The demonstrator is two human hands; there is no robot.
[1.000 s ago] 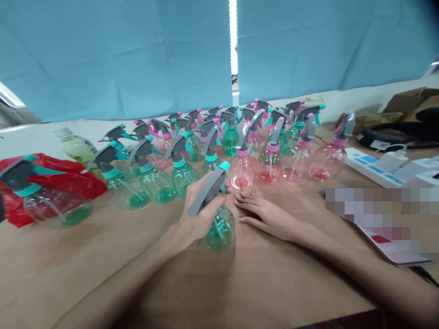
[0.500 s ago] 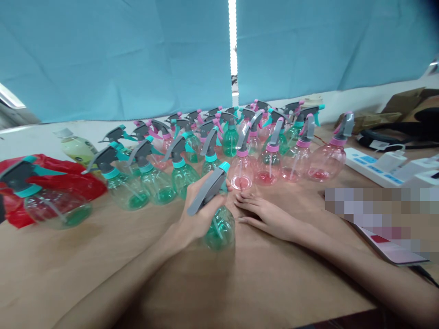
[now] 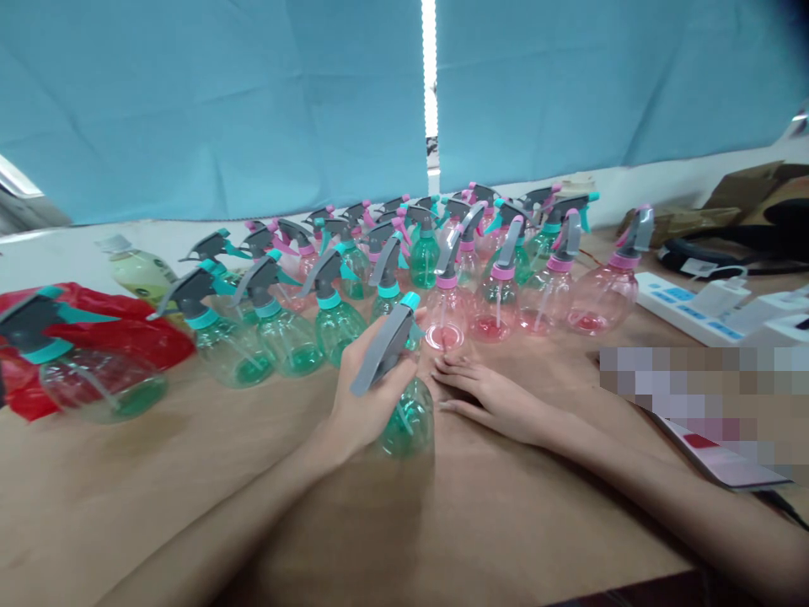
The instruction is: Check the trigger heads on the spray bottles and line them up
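My left hand (image 3: pixel 365 396) is wrapped round the neck of a green spray bottle (image 3: pixel 410 426) with a grey and teal trigger head, near the middle of the table. The fingers on its far side are hidden. My right hand (image 3: pixel 484 388) lies flat on the brown tabletop (image 3: pixel 506 514), palm down, fingers stretched out toward the held bottle and holding nothing. Just beyond the hands stand rows of spray bottles, among them a green one (image 3: pixel 294 337) with a teal collar and a pink one (image 3: pixel 446 316) with a pink collar.
At the left a single green spray bottle (image 3: pixel 104 388) stands before a red plastic bag (image 3: pixel 152 333) and a pale green bottle (image 3: pixel 136 270). On the right are a white power strip (image 3: pixel 686 308) with plugs, black headphones (image 3: pixel 714 257) and a partly blurred flat device (image 3: pixel 726 459).
My left hand, still gripping the green spray bottle, has shifted very slightly, and the trigger head leans a little differently. My right hand has stayed in place.
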